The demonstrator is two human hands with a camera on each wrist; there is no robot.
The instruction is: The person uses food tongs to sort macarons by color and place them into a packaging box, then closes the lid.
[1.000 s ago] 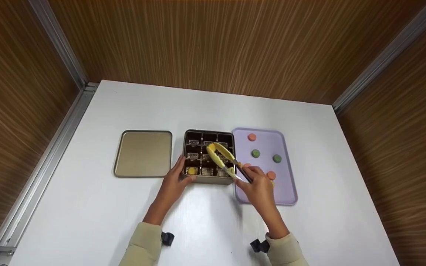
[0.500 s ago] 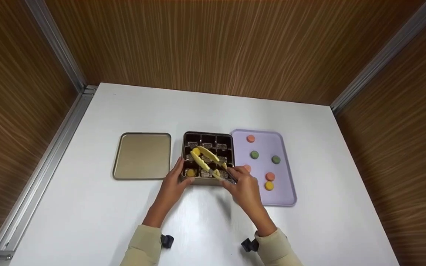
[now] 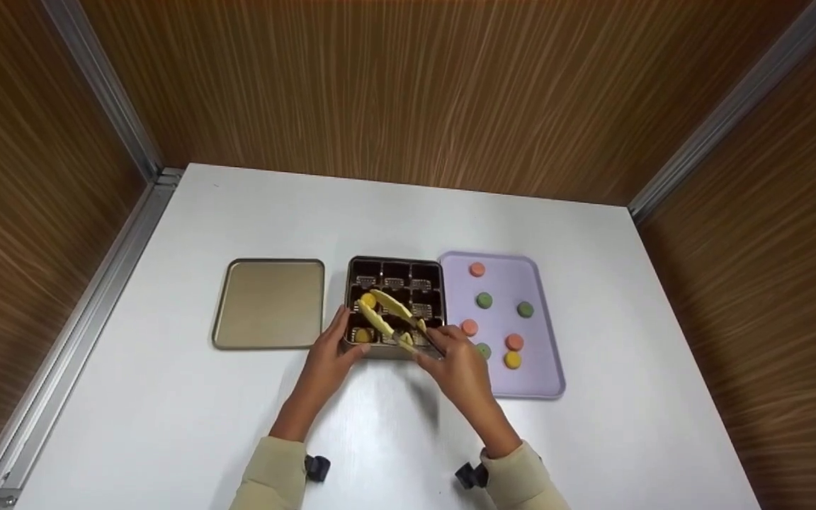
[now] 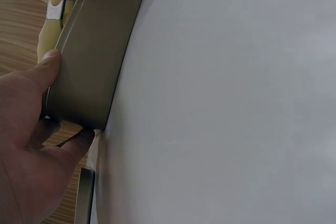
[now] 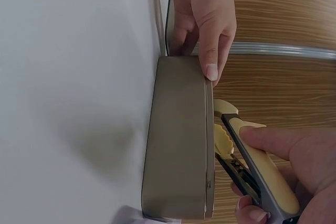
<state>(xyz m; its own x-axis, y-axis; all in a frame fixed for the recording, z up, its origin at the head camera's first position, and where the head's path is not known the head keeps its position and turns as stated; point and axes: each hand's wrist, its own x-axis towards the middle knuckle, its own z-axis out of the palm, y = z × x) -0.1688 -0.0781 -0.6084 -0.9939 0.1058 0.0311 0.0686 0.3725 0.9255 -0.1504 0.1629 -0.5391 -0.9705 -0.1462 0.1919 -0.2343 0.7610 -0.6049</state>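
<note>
My right hand holds a pair of tongs with pale yellow grips and tips, thumb on one arm and fingers on the other. The tongs slant over a metal box fitted with a dark divided insert. Between their tips is a yellow disc, at the left compartment of the middle row; whether the tips still pinch it I cannot tell. Another yellow disc sits in the front left compartment. My left hand grips the box's front left corner, thumb on the front and fingers along the left side.
Right of the box, a lilac tray carries orange discs, green discs and a yellow disc. A flat gold-brown lid lies at the left. Wood-grain walls surround the white table.
My right hand has moved left with the tongs, carrying the yellow disc from above the box's middle to the left compartment of the middle row. My left hand stays on the corner.
</note>
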